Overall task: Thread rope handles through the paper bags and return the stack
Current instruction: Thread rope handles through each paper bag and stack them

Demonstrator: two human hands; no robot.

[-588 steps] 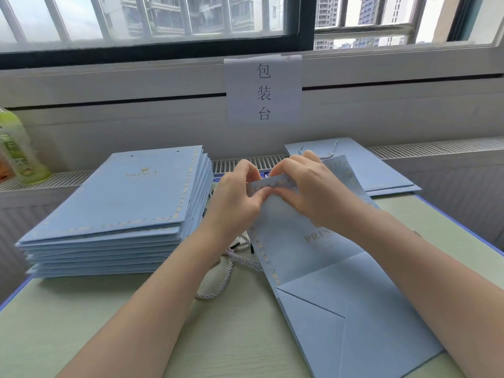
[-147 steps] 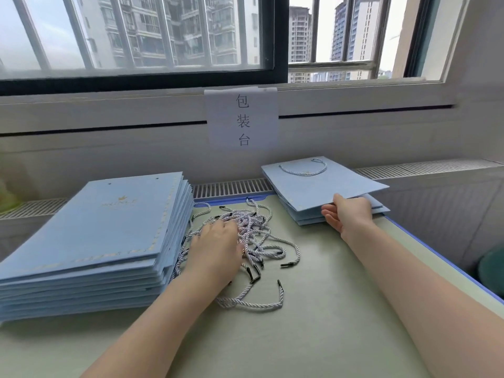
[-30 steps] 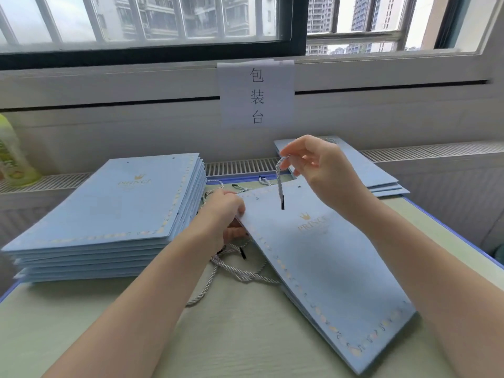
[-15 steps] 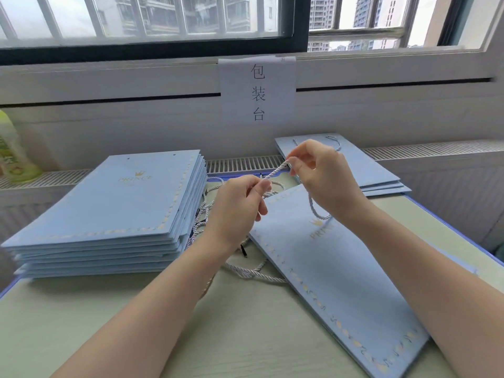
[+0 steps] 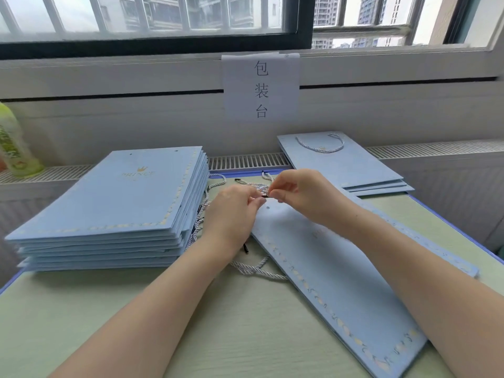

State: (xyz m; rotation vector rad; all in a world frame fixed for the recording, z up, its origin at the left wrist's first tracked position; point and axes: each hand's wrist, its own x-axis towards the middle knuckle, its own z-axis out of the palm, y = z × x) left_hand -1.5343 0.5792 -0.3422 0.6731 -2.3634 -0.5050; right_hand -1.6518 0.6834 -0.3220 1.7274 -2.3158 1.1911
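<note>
A flat light-blue paper bag (image 5: 335, 274) lies slanted on the table in front of me, a punched hole showing near its top edge. My left hand (image 5: 231, 211) and my right hand (image 5: 297, 195) meet just above that edge, both pinching a white twisted rope (image 5: 263, 190) with a black tip between the fingertips. A loose pile of more ropes (image 5: 253, 267) lies under my left wrist. On the left stands a tall stack of bags without handles (image 5: 114, 203). At the back right lies a small stack of bags with a rope handle (image 5: 341, 165).
A green bottle (image 5: 13, 143) stands on the radiator ledge at far left. A paper sign (image 5: 260, 88) hangs on the wall under the window. The pale green table (image 5: 245, 336) has a blue rim; its right edge runs close to my right forearm.
Both hands have come down and together, from holding the rope stretched above the bag to pinching its black tip close to the bag's top edge. The bag has hardly shifted.
</note>
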